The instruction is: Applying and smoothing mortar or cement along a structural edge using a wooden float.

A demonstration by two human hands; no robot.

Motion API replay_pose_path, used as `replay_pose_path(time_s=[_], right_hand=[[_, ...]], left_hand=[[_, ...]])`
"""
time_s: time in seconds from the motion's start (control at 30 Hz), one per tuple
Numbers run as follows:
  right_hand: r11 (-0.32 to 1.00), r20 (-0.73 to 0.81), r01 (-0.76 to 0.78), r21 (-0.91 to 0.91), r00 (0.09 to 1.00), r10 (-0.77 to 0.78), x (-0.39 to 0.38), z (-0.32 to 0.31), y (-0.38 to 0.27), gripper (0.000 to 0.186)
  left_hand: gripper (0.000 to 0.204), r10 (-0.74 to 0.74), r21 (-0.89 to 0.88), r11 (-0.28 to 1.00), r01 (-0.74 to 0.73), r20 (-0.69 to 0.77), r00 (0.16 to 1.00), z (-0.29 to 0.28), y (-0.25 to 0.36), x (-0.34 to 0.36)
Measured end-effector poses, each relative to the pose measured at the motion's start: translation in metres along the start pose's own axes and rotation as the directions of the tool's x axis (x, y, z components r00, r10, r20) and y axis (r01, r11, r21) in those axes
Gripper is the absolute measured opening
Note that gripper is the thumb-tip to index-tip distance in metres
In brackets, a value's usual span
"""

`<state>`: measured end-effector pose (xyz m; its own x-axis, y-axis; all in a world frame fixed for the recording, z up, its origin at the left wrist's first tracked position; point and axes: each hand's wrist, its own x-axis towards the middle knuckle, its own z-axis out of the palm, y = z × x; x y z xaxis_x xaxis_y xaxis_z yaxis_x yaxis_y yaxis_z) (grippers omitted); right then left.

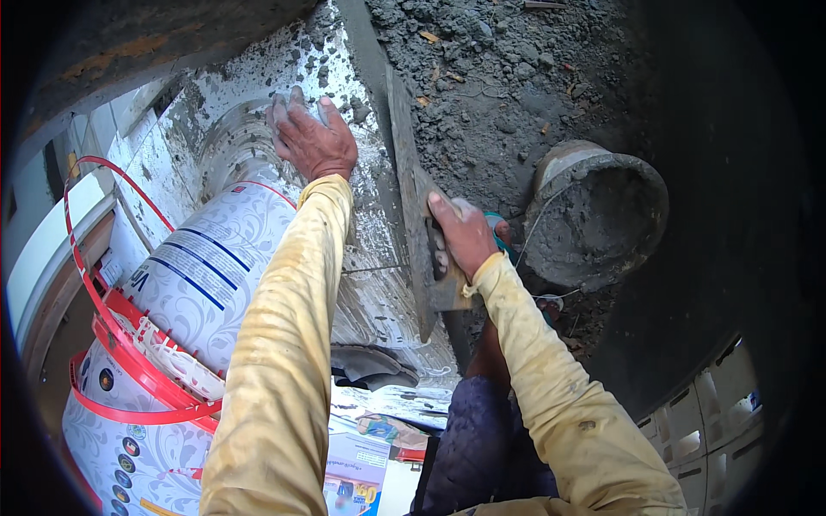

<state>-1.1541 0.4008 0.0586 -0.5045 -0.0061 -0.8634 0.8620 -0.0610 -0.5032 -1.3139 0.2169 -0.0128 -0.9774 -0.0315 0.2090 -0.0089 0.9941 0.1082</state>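
L hand (310, 138) at 12 o'clock, fingers spread flat on wet cement-smeared tile face (379, 241), holding nothing. R hand (463, 234) near centre, fingers clamped round handle of plastering trowel (422, 258), blade edge-on along the tile's rt side. Mortar bucket (598, 215) at 3 o'clock on rubble ground, grey mix inside. White plastic pail w/ red rim (155, 344) at 8 o'clock, lying against the tile. Progress, my read: slurry coat covers most of surface, streaky, lumps at top; smoothing and edge finish look left.
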Motion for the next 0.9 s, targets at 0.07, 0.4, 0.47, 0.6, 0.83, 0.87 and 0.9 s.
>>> replay_pose_path(time_s=[0.07, 0.4, 0.47, 0.6, 0.83, 0.87, 0.9], right_hand=[[0.995, 0.044, -0.028, 0.099, 0.999, 0.024, 0.027, 0.000, -0.030, 0.061], [0.862, -0.001, -0.282, 0.422, 0.950, 0.311, 0.007, -0.017, 0.054, 0.064], [0.772, -0.019, -0.255, 0.582, 0.945, 0.326, -0.008, -0.014, 0.047, 0.059], [0.893, 0.115, -0.167, 0.417, 0.985, 0.130, 0.010, -0.019, -0.004, 0.051], [0.978, 0.107, -0.147, 0.150, 0.986, 0.131, 0.067, -0.023, 0.001, 0.061], [0.997, 0.060, -0.076, 0.011, 0.995, 0.075, 0.059, -0.021, 0.008, 0.060], [0.904, 0.104, -0.272, 0.330, 0.962, 0.251, 0.053, -0.019, 0.014, 0.056]], left_hand=[[0.050, -0.001, -0.011, 1.000, 0.001, 0.001, 1.000, 0.000, 0.000, 0.002], [0.052, 0.000, 0.001, 1.000, 0.000, -0.022, 1.000, 0.003, -0.001, 0.001], [0.052, 0.019, 0.021, 1.000, -0.019, -0.022, 1.000, 0.001, -0.002, -0.002], [0.052, 0.001, -0.011, 1.000, -0.002, -0.026, 1.000, 0.004, -0.001, -0.002], [0.052, 0.017, -0.036, 0.999, -0.017, -0.025, 1.000, 0.008, 0.008, -0.002], [0.052, 0.019, -0.023, 1.000, -0.020, -0.031, 0.999, 0.006, 0.006, -0.005], [0.051, 0.020, -0.011, 1.000, -0.020, -0.037, 0.999, 0.006, 0.003, -0.005]])
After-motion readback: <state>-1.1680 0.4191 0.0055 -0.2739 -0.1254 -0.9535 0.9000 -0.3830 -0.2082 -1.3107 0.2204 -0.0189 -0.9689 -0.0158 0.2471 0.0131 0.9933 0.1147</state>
